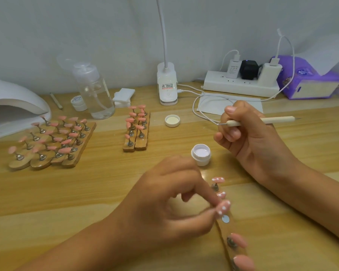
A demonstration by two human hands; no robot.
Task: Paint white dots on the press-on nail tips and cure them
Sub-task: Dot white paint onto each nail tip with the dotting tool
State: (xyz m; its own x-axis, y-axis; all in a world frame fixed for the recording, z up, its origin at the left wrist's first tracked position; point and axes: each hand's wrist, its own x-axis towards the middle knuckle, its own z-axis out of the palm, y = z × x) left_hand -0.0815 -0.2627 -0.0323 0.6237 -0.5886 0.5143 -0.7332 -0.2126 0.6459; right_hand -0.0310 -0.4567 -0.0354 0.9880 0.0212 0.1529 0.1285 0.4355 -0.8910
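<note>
Thumb and forefinger of our left hand (170,196) close in a pinch on a pink nail tip (224,208) bearing white dots; the other fingers curl loosely, and blur hides the exact grip. That tip sits just above a bare metal disc (225,219) on the wooden strip (226,231), which lies on the table (106,182) close to us. It is between two dotted tips farther from us and two plain pink ones nearer. Our right hand (249,137) is well apart and farther back, its fingers curled round a cream dotting tool (262,120) with the thumb above it and one metal point aimed left. Between the hands stands an open jar of white gel (201,153), and its lid (172,120) lies upturned beyond. At the centre two more holder strips (136,133) lie side by side, carrying plain pink tips, and a larger cluster of holders (53,145) lies to the left. Behind that cluster we see the white curing lamp (12,106) and a clear pump bottle (95,90). Along the wall are a clip lamp base (167,85), a power strip (241,83) and a purple tissue pack (305,79).
</note>
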